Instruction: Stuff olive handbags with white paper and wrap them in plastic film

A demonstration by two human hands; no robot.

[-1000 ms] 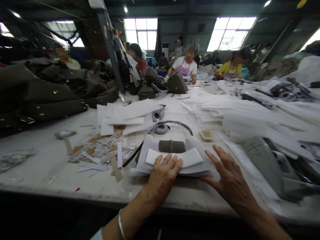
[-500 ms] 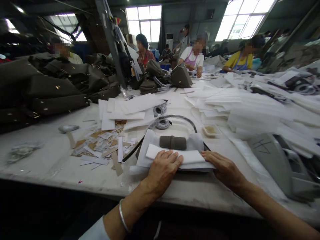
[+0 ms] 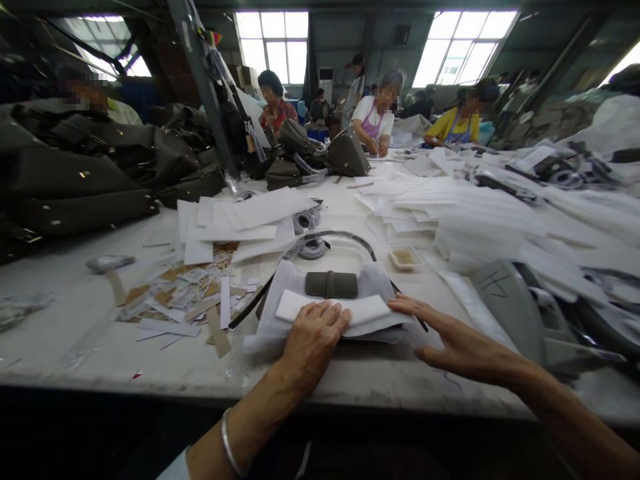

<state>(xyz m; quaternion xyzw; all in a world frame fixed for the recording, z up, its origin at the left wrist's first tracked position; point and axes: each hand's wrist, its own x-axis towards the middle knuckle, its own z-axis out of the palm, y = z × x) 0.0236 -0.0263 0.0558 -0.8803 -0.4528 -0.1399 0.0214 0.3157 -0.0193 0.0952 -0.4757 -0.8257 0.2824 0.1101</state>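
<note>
A dark grey-brown handbag (image 3: 260,303) lies at the table's front, largely hidden by white wrapping sheet (image 3: 285,283). Its dark strap (image 3: 345,235) arcs behind it, and a grey-brown leather tab (image 3: 331,285) shows on top. Across the near side runs a folded white foam sheet (image 3: 367,312). My left hand (image 3: 313,340) is closed over this foam, fingers bent on its top; the thumb is hidden. At the foam's right end my right hand (image 3: 450,333) is open, thumb and fingers apart, fingertips beside or touching the wrapping; I cannot tell which.
Paper and card scraps (image 3: 185,293) lie left of the bag. White foam sheets (image 3: 465,207) are piled at the right, near a grey bag (image 3: 510,300). A small clear tray (image 3: 405,258) stands behind. Dark bags (image 3: 85,167) heap up at the left. Several people work across the table.
My right hand has let go of the foam's right end and opened, moving slightly away from it. My left hand stays on the foam. The whole view has shifted a little.
</note>
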